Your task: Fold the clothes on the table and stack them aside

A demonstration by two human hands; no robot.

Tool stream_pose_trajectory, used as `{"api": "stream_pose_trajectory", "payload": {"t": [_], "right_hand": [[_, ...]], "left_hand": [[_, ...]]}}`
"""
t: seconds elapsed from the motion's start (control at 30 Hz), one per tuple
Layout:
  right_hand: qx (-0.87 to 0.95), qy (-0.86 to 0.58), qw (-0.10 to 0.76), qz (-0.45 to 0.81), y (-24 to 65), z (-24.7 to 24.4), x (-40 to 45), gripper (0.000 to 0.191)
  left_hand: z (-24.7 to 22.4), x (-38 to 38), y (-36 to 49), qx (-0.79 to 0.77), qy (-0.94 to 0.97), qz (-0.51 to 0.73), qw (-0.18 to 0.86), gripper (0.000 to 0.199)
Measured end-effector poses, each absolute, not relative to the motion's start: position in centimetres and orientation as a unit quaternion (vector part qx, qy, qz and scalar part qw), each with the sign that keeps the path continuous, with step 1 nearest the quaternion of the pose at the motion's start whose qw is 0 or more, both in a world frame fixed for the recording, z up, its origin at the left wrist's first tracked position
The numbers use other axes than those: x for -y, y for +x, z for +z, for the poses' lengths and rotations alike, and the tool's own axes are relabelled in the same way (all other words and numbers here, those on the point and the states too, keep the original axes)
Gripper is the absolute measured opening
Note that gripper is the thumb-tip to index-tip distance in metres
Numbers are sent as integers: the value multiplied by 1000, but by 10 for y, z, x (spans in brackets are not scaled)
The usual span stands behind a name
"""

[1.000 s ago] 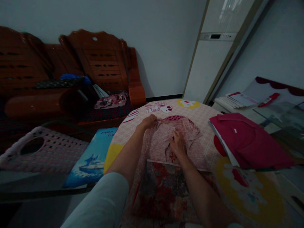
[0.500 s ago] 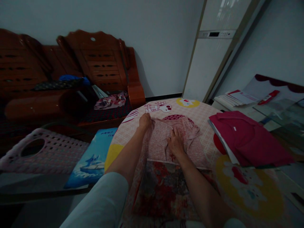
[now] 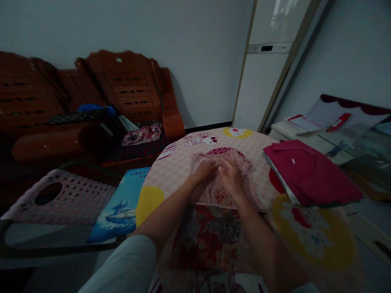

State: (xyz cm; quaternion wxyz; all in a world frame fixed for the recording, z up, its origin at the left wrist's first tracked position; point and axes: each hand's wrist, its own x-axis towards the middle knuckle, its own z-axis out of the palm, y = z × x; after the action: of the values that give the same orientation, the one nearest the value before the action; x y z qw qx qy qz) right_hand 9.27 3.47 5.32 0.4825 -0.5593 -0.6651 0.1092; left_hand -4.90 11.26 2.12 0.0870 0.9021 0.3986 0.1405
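Observation:
A pink heathered garment (image 3: 198, 195), which looks like a shirt, lies partly folded on the round table, with a patch of red print showing at its lower middle. My left hand (image 3: 207, 170) is on its upper part, fingers bent and closed on the cloth. Close beside it, my right hand (image 3: 231, 174) pinches the fabric near the middle, thumb toward the left hand. The fingertips are partly hidden in the dim light. Nearer to me lies a red and grey floral cloth (image 3: 210, 240), reaching up to the garment's lower edge.
A patterned cloth covers the round table (image 3: 171, 171). Folded magenta clothing (image 3: 308, 173) lies at the right. To the left are a blue printed bag (image 3: 122, 207) and a woven pink chair (image 3: 82, 199). A wooden sofa (image 3: 128, 89) stands behind, and papers (image 3: 302, 124) lie at the far right.
My left hand has moved from the garment's left edge inward to its upper middle. My right hand has shifted slightly up, so both hands are now close together. The view has turned slightly.

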Motion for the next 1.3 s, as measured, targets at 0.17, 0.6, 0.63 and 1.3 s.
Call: {"api": "stream_pose_trajectory", "payload": {"t": [0.17, 0.6, 0.63, 1.3], "right_hand": [[593, -563, 566, 101, 155, 104, -28, 44], [560, -770, 300, -56, 216, -8, -57, 23], [558, -763, 323, -55, 217, -9, -58, 21], [321, -461, 744, 362, 203, 44, -55, 30]], "left_hand": [[59, -107, -9, -392, 897, 143, 144, 33], [15, -100, 61, -455, 838, 258, 157, 31], [14, -101, 61, -453, 836, 265, 160, 31], [22, -136, 94, -394, 781, 245, 418, 36]]}}
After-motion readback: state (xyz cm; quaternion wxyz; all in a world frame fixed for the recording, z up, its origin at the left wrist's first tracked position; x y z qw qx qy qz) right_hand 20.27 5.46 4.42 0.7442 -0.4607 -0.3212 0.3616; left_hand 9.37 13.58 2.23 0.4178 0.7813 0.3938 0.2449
